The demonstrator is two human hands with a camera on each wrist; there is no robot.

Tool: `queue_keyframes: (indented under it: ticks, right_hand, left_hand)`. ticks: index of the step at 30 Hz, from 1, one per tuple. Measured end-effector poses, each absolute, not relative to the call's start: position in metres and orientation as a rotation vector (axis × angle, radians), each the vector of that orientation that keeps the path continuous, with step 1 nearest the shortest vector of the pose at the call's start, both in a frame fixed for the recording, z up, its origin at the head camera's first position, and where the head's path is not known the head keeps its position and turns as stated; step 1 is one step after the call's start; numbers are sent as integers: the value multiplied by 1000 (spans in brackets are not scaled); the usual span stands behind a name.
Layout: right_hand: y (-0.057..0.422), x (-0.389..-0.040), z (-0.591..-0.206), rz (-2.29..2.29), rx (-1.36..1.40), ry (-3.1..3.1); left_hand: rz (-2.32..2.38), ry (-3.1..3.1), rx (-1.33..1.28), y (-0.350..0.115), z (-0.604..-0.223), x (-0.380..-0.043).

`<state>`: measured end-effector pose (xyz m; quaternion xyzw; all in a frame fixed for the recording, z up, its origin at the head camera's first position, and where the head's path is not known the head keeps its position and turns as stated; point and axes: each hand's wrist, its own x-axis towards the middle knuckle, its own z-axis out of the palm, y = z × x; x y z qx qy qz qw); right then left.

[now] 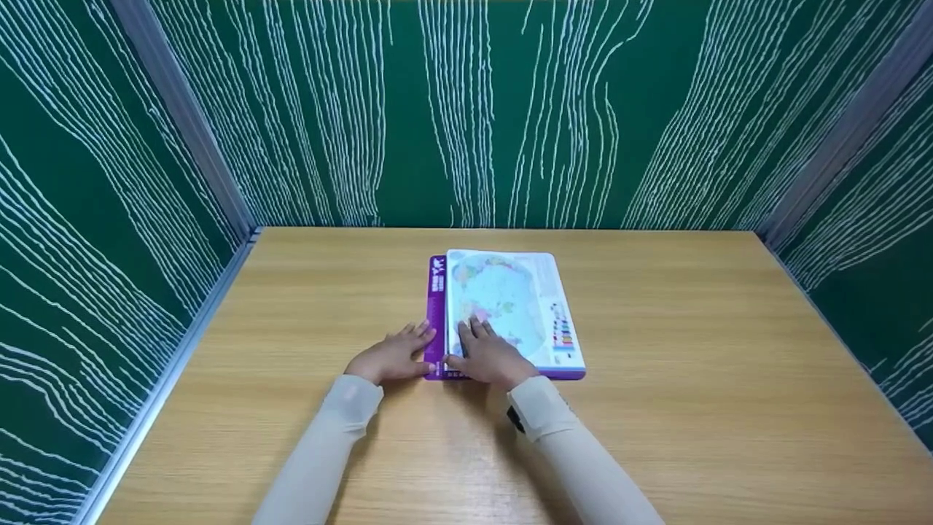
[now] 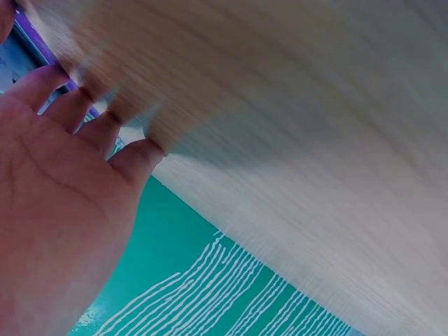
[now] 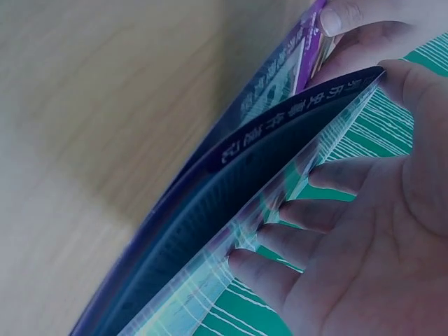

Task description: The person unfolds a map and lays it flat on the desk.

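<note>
A world map sheet [image 1: 503,306] lies on top of a purple-edged sheet [image 1: 435,313], whose margin sticks out along the left side. My right hand [image 1: 492,357] rests on the lower left of the map, fingers spread and fairly straight. In the right wrist view the map's sheet [image 3: 301,175] bows, with a dark gap under it, and the thumb is at its corner. My left hand [image 1: 393,356] touches the purple margin at its left edge. The left wrist view has that hand's fingers [image 2: 98,129] extended along the purple edge.
A wooden table [image 1: 692,313] carries the sheets near its middle. Green panels [image 1: 510,109] with white wavy lines stand behind and at both sides, joined by grey posts [image 1: 182,109]. A dark band [image 1: 515,419] shows at the right sleeve's cuff.
</note>
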<state>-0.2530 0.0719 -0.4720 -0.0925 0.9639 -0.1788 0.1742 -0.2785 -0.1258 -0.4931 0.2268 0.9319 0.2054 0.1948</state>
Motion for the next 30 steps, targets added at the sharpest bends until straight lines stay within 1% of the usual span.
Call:
queue_keyframes:
  ticks: [6, 14, 21, 30]
  right_hand:
    - [76, -252, -467, -535, -251, 2719]
    - [82, -253, -464, -530, -333, 2721]
    - [87, -253, -462, -568, -265, 2698]
    - [93, -249, -457, -559, -293, 2709]
  left_hand:
    - [563, 2619, 650, -126, -493, -279]
    - [559, 2612, 658, -125, -493, -279]
    - [559, 2620, 644, -125, -493, -279]
    - [548, 2623, 646, -125, -493, -278]
